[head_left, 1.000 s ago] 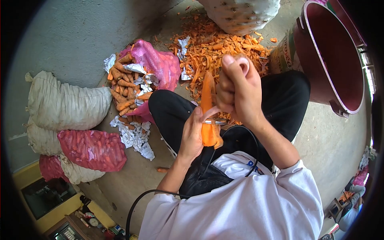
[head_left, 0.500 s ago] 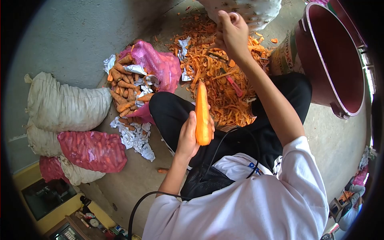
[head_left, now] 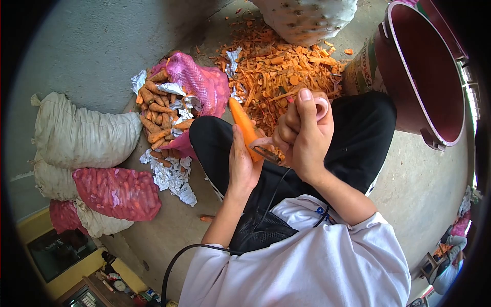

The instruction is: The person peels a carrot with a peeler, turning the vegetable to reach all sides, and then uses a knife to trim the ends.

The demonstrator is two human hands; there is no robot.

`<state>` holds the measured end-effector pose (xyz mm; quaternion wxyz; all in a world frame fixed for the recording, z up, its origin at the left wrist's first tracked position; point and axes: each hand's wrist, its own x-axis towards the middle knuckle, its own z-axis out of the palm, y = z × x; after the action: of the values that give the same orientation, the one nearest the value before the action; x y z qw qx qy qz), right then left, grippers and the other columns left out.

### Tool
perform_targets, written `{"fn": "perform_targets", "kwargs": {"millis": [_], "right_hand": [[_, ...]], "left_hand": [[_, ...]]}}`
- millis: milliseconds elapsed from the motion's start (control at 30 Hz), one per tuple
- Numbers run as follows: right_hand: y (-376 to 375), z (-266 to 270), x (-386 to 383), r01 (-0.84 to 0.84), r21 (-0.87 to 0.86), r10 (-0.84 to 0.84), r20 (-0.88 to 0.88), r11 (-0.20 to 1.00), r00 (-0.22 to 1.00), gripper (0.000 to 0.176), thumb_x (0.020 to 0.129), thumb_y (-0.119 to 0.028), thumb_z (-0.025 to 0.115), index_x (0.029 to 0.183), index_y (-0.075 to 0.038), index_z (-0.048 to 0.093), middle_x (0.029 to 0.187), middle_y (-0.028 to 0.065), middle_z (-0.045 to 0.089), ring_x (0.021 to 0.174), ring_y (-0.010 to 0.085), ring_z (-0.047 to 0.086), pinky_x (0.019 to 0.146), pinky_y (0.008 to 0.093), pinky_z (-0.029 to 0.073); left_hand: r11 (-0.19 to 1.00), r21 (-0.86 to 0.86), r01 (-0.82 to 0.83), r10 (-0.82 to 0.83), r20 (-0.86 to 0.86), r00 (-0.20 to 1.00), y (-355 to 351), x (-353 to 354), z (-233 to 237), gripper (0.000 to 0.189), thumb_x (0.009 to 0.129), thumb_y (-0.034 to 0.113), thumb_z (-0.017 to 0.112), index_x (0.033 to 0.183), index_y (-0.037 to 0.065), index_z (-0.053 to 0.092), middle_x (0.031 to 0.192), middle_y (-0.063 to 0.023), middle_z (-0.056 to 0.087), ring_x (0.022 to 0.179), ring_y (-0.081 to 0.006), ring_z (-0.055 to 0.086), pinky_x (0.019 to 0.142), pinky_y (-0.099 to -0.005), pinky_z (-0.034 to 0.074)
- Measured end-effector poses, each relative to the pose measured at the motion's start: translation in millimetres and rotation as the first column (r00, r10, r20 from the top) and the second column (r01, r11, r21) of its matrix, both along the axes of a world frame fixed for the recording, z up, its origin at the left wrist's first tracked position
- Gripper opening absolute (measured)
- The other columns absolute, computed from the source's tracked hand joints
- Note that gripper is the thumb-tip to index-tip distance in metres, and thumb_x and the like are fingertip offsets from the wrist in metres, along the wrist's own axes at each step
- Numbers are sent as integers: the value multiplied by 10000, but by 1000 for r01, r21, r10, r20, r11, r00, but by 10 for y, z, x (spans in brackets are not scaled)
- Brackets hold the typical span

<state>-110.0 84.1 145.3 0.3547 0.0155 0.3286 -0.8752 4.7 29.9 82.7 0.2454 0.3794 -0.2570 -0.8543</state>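
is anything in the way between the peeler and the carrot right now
Nothing visible. The right hand holds the peeler with its blade against the lower end of the carrot, which the left hand clasps from below. The heap of peelings lies on the floor beyond the knees, apart from both.

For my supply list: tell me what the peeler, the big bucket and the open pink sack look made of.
Peeler in the right hand: pink handle, seemingly smooth plastic; dark blade, probably metal. Bucket: maroon, likely moulded plastic, smooth shiny rim. Sack: pink netting, likely plastic; open weave shows.
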Motion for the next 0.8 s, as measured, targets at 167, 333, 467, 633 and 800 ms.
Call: {"fn": "perform_targets", "kwargs": {"millis": [167, 333, 467, 633, 800], "right_hand": [[8, -15, 89, 22, -10, -22, 17, 1000, 1000, 234, 973, -232, 458, 785, -128, 364, 535, -31, 268, 365, 58, 221, 304, 229, 213], [-11, -18, 178, 106, 12, -106, -42, 994, 993, 202, 962, -220, 483, 834, -122, 361, 545, -15, 310, 362, 59, 259, 299, 233, 225], [-21, 1, 67, 141, 63, -142, 13, 988, 990, 207, 948, -212, 515, 863, -107, 358, 537, -3, 370, 348, 60, 320, 297, 236, 270], [24, -120, -383, 63, -70, -65, -28, 996, 998, 311, 956, -242, 493, 723, -123, 325, 513, -44, 274, 365, 47, 250, 299, 235, 208], [87, 63, -118, -45, -140, 50, 31, 989, 998, 226, 957, -224, 494, 801, -137, 356, 536, -28, 293, 353, 49, 229, 294, 234, 194]], "left_hand": [[994, -67, -84, 84, -1, 996, 18, -7, 23, 474, 959, 488, 364, 1199, 85, 432, 957, -60, 540, 860, -162, 564, 761, -324, 483], [992, -74, -105, 99, -86, 991, 75, -6, 3, 471, 944, 496, 394, 1183, 94, 449, 977, -58, 550, 895, -167, 573, 785, -331, 493], [985, -146, -94, 90, -35, 995, 104, -8, 51, 468, 943, 495, 403, 1180, 94, 453, 980, -66, 549, 850, -157, 542, 731, -319, 470], [998, -62, 2, -11, -144, 990, 69, 38, 68, 467, 954, 477, 392, 1197, 82, 444, 928, -69, 554, 797, -138, 534, 682, -280, 460], [992, 122, -21, 40, -153, 987, 53, -40, 119, 456, 954, 467, 405, 1173, 76, 493, 937, -35, 579, 882, -137, 556, 769, -302, 471]]}}
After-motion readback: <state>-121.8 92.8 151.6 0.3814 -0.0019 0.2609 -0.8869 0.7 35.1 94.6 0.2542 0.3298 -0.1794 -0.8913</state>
